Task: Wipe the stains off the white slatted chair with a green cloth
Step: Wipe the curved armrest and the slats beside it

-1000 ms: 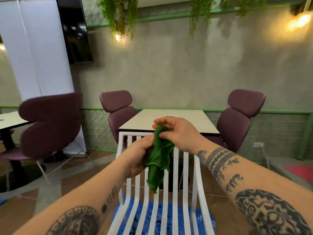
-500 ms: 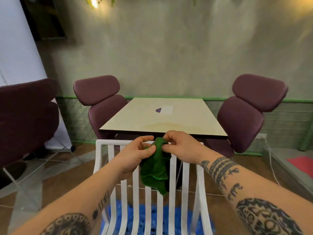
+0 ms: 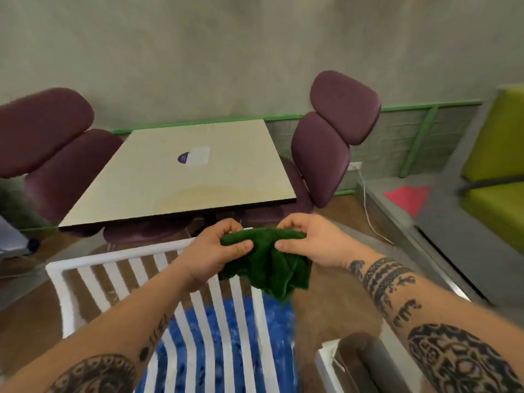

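Observation:
A dark green cloth [image 3: 269, 262] hangs bunched between both hands, above the right end of the white slatted chair's back. My left hand [image 3: 209, 253] pinches its left top edge with thumb and curled fingers. My right hand [image 3: 309, 239] pinches the right top edge. The white slatted chair [image 3: 93, 276] stands below me, its top rail running from left to centre and its slats curving down toward me. A blue mat [image 3: 226, 336] shows through the slats. No stains are clear at this blur.
A beige square table [image 3: 184, 177] stands just beyond the chair, with purple padded chairs at its left [image 3: 51, 154] and right [image 3: 331, 148]. A grey step with a red patch [image 3: 408, 197] and a yellow-green seat [image 3: 496, 171] lie right. Another chair's arm [image 3: 368, 361] is at bottom right.
The view tilted down and swung right. My hands moved apart and spread the cloth's top edge wider; it hung as a narrow bunch before.

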